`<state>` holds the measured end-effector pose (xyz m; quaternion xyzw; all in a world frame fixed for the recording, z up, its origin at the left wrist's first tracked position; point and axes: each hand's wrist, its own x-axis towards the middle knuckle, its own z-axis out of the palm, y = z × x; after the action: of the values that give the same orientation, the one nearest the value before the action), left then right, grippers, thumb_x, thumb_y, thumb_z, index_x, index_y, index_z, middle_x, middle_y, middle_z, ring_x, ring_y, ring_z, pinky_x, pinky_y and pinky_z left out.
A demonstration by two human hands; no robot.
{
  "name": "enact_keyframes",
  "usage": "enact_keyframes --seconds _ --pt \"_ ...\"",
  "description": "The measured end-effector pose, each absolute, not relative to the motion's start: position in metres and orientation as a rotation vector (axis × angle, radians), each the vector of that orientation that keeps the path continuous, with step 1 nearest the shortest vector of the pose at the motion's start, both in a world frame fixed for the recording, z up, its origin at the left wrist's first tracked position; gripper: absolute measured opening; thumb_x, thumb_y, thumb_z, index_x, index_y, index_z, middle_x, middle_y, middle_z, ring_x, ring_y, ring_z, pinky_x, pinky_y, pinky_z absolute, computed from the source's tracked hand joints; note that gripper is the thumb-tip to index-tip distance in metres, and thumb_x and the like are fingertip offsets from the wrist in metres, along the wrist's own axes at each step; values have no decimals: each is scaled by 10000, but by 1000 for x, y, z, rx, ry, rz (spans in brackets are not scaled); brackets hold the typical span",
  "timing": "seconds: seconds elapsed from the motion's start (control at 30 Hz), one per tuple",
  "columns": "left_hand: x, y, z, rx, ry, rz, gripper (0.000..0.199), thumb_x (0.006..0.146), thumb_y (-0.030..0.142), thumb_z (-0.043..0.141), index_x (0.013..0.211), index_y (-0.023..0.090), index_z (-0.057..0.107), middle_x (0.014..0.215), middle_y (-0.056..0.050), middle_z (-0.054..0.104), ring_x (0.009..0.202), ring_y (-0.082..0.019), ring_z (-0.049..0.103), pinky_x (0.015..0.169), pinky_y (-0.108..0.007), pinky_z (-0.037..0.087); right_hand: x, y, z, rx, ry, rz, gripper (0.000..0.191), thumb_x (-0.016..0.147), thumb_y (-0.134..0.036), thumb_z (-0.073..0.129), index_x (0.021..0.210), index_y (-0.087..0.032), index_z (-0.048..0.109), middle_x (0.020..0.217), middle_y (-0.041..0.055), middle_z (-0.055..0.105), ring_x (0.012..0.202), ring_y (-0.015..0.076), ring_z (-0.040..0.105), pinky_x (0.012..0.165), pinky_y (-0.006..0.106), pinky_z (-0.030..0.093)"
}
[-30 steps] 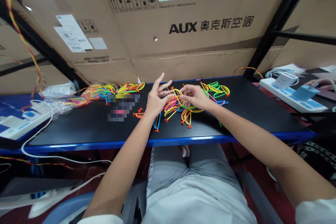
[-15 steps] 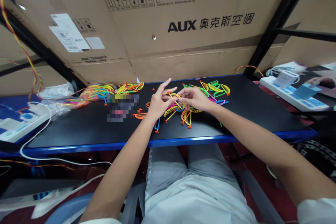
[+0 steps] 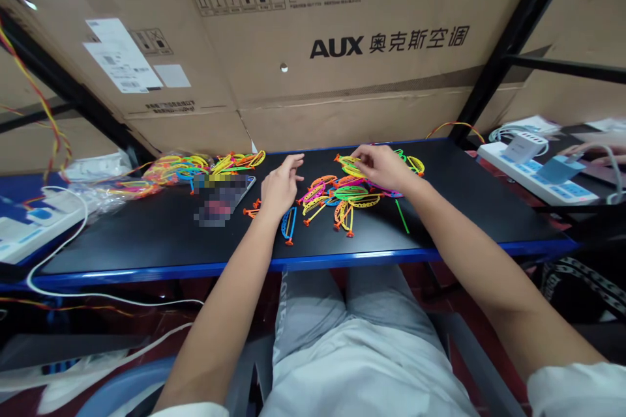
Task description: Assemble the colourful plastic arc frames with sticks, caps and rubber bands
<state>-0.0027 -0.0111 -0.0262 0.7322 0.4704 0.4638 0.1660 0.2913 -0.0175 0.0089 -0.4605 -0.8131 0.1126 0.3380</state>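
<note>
Head view: left hand (image 3: 280,187) has pulled away leftward from right hand (image 3: 380,168); left fingers loosely apart. Right fingertips at yellow bow (image 3: 347,164), behind colorful bow pile (image 3: 351,193) on black tabletop (image 3: 235,249); can't tell if pinching.

Black, blue-edged tabletop (image 3: 489,208) beneath colourful plastic bows (image 3: 351,193), a phone (image 3: 222,199) and a clear bag (image 3: 108,194)

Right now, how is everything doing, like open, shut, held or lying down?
Left hand: open, seems to hold nothing.
Right hand: fingers at a yellow bow, grip unclear.
Blue bow: lying flat.
Green stick: lying flat.
Phone: lying flat, blurred; on or off unclear.
Cardboard box: standing.
Plastic bag: crumpled.
</note>
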Motion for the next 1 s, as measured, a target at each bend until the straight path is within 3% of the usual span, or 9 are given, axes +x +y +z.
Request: enact_keyframes --seconds 0.1,0.2,0.37,0.5,0.63,0.77,1.0 --pt "-22 -2 -29 2101 1526 1238 351 896 68 659 1140 313 725 989 -6 837 633 -200 750 649 -315 542 321 -7 18 -1433 -2004 105 75 902 -231 666 923 -208 734 798 49 721 706 199 614 688 328 414" --pt "-33 2 -30 2087 1547 1218 316 869 70 674 1100 283 708 852 -1 821 679 -221 764 672 -316 529 362 2 23 -1680 -1932 102 63 844 -188 718 781 -195 711 761 63 724 694 199 631 700 330 455" --pt "-28 -2 -21 2138 1628 1132 210 870 188 758 1062 266 726 892 -16 835 906 -257 788 809 -349 529 424 5 23 -2052 -1613 166 166 903 -279 748 785 -166 721 825 149 748 783 230 663 696 337 480" --pt "-23 -9 -14 2157 1742 1032 129 885 259 762 1014 258 765 920 -20 833 922 -256 770 803 -352 506 432 5 16 -2263 -1513 358 209 892 -295 786 768 -136 732 750 130 711 706 227 664 649 346 497" --pt "-19 -13 -15 2258 1476 1028 106 865 315 777 936 237 790 864 -26 809 878 -241 732 831 -364 511 424 8 11 -2268 -1548 373 179 839 -270 828 744 -141 749 711 104 691 680 239 679 656 360 531" --pt "-15 -14 -20 2403 1241 805 130 799 356 854 844 246 802 822 -24 801 902 -252 692 849 -383 496 415 9 11 -2230 -1506 196 101 857 -253 773 860 -152 780 869 137 742 810 283 730 719 385 565" --pt "-14 -10 -24 2437 1312 710 156 823 329 846 949 251 797 870 -22 804 954 -265 677 880 -400 462 368 2 9 -2082 -1621 3 114 892 -247 701 925 -184 790 1024 149 787 958 306 743 799 389 561"
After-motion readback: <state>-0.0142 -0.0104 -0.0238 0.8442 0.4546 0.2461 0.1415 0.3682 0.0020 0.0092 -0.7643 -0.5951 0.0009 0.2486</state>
